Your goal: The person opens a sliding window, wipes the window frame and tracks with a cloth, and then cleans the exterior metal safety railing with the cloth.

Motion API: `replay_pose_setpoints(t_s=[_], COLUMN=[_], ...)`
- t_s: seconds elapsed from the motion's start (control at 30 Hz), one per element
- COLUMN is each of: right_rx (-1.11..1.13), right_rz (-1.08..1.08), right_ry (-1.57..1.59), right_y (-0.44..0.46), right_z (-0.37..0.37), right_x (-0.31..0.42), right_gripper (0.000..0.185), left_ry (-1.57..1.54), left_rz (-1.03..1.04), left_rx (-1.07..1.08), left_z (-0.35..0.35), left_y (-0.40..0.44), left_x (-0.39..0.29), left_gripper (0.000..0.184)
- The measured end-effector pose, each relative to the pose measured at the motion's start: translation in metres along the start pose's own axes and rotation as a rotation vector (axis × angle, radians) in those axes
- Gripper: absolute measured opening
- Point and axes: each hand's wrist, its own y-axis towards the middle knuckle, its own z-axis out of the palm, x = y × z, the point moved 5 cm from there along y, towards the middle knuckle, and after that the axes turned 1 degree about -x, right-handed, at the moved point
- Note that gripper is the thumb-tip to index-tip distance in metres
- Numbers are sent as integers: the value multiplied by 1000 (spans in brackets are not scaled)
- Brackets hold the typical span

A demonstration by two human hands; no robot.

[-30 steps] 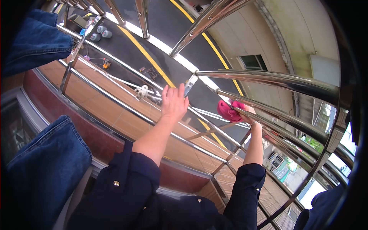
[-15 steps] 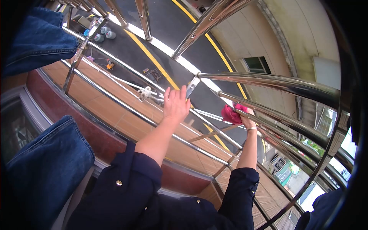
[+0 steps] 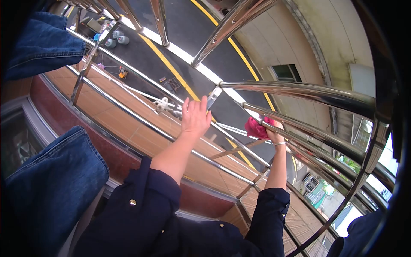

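Note:
My left hand (image 3: pixel 195 116) is at the centre, fingers apart and holding nothing, next to a metal bracket (image 3: pixel 213 97) and a thin horizontal rail. To its right, my right hand (image 3: pixel 275 133) is wrapped round a bunched pink cloth (image 3: pixel 256 127). The cloth lies against a shiny metal bar (image 3: pixel 295 124) of the railing, and the bar partly hides the fingers. A bracelet circles the right wrist.
Jeans legs (image 3: pixel 55 171) hang at the left. Thin rails (image 3: pixel 132 122) cross above a brown tiled ledge (image 3: pixel 107 109). White cord (image 3: pixel 162 105) is knotted on a rail. Thick bars (image 3: pixel 299 94) slant across the right. Far below lies a road (image 3: pixel 188 32) with yellow lines and gas cylinders (image 3: pixel 123 40).
Since a second ago, my right hand and the pink cloth have moved slightly down along the bar. My left hand keeps nearly the same place and pose.

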Motion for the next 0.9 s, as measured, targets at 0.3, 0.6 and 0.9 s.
replay_pose_setpoints(t_s=[0.3,0.6,0.9], right_rx=[128,-36,-57], right_rz=[33,166,137], right_ry=[2,145,-75], right_y=[6,-11,-5], right_z=[2,5,21], right_x=[3,-2,-15], right_gripper=[30,32,21], left_ry=[3,11,15], left_rz=[-9,-7,16], left_rx=[26,48,-6], left_z=[1,3,-6], left_y=[-1,-2,1], left_x=[0,-2,1], left_gripper=[55,56,56])
